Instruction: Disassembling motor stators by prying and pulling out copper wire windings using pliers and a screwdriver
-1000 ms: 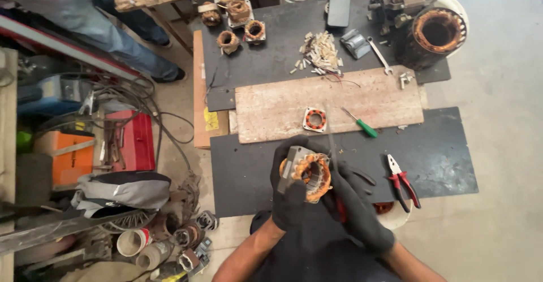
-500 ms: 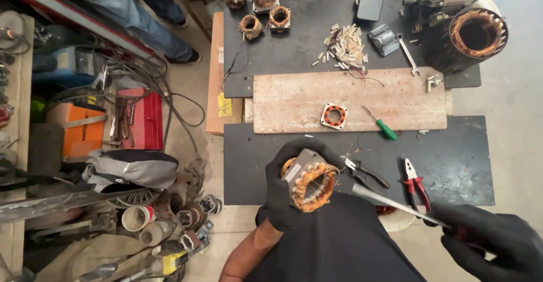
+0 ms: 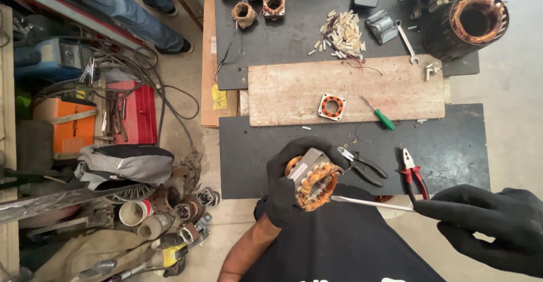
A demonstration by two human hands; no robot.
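The motor stator (image 3: pixel 314 181), a squarish grey core wound with orange copper coils, sits gripped in the black-gloved left hand (image 3: pixel 289 184), held up over the person's lap just at the near edge of the black mat (image 3: pixel 452 146); the glove wraps its left and lower sides, so that part of the core and how the fingers lie behind it cannot be seen. The right hand (image 3: pixel 491 225), also in a black glove, is closed around the end of a long thin metal tool (image 3: pixel 372 203) whose tip points at the stator's right side; whether the tip touches the windings is hard to make out, and the handle is swallowed by the glove, which is itself cut off by the right and lower edges of the view. Just beyond the left hand lie black-handled cutters (image 3: pixel 365 166), and between the two hands, a little farther out, red-handled pliers (image 3: pixel 413 174), their handle ends passing behind the thin tool. Farther off on the wooden board (image 3: pixel 283 92) rest a small stator (image 3: pixel 331 106) and a green-handled screwdriver (image 3: pixel 378 113). A large stator (image 3: pixel 472 24) stands at the far right corner of the desk, partly cropped. Beyond the desk to the left, another person's jeans-clad legs (image 3: pixel 130 10) are cut off by the top edge.
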